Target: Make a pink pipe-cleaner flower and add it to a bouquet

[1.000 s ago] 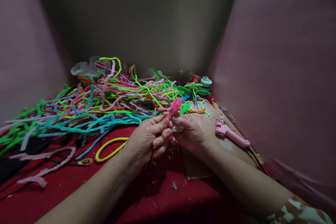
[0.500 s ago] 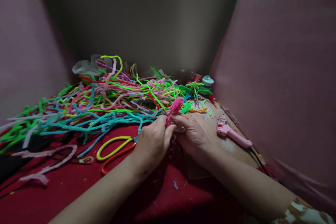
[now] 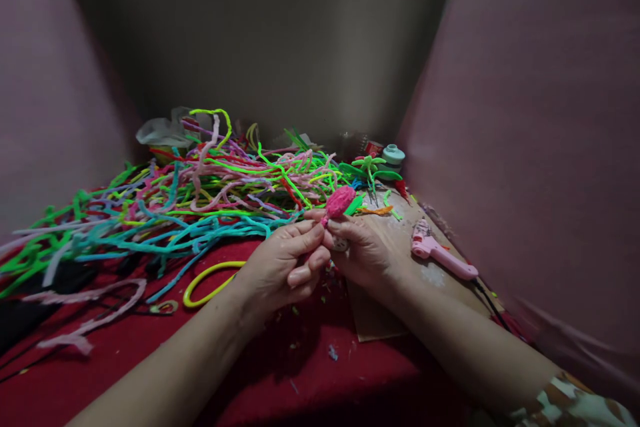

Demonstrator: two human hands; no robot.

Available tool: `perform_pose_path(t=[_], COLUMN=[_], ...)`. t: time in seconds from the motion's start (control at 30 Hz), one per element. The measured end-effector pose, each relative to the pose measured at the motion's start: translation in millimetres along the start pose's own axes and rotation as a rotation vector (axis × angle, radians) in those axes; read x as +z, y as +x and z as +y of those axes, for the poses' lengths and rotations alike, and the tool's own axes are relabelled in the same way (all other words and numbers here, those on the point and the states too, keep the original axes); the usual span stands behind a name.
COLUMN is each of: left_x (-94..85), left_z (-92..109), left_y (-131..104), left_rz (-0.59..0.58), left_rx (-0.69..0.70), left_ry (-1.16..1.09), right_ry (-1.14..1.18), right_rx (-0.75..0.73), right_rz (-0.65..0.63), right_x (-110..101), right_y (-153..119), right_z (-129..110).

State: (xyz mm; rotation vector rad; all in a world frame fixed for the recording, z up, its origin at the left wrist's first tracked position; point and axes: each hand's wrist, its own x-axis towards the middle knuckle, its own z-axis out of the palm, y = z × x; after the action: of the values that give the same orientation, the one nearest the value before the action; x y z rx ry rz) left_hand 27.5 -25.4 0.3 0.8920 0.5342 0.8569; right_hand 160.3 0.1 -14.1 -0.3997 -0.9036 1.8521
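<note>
A bright pink, fuzzy pipe-cleaner bud [image 3: 341, 202] points up and to the right between my hands. My right hand [image 3: 364, 250] pinches it near its narrow lower end, thumb on the near side. The thumb and forefinger of my left hand [image 3: 283, 263] close on the twisted pink base, while its other fingers curl loosely below. What lies under the fingertips is hidden. Left of my left wrist, the yellow handle loop of scissors [image 3: 197, 285] shows on the red cloth; my forearm covers the rest.
A large heap of coloured pipe cleaners [image 3: 240, 180] spreads behind and left of my hands. On the right, a pink glue gun [image 3: 445, 257] with a black cord lies on a brown board [image 3: 383, 323]. Green pipe-cleaner leaves [image 3: 369, 165] and a pale turquoise bottle [image 3: 393, 155] stand farther back.
My left hand has turned and its lower fingers have loosened, showing more of the pink bud. The left forearm now covers the scissors' orange handle.
</note>
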Motion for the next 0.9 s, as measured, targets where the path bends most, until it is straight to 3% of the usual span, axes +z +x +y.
perform_pose_path(t=[0.17, 0.27, 0.37, 0.47, 0.57, 0.67, 0.9], left_x=[-0.9, 4.6, 7.5, 3.3, -3.1, -3.0, 4.3], left_z=[1, 4, 1, -7, -13, -9, 6], left_y=[-2, -2, -2, 0, 2, 3, 0], left_rz=[-0.09, -0.047, 0.183, 0.456, 0.533, 0.505, 0.213], left_rx=[-0.098, -0.068, 0.088, 0.403, 0.572, 0.499, 0.039], left_ry=[-0.111, 0.029, 0.461, 1.042, 1.358, 1.251, 0.305], right_ry=[-0.166, -0.186, -0.144, -0.16, -0.225, -0.281, -0.386], right_rx=[0.052, -0.021, -0.037, -0.081, -0.152, -0.114, -0.154], right_rz=[-0.091, -0.002, 0.048, 0.081, 0.154, 0.138, 0.017], right_x=[-4, -2, 0, 2, 0, -3, -7], right_y=[-5, -6, -5, -5, -6, -7, -5], right_z=[-11, -9, -1, 5, 6, 6, 1])
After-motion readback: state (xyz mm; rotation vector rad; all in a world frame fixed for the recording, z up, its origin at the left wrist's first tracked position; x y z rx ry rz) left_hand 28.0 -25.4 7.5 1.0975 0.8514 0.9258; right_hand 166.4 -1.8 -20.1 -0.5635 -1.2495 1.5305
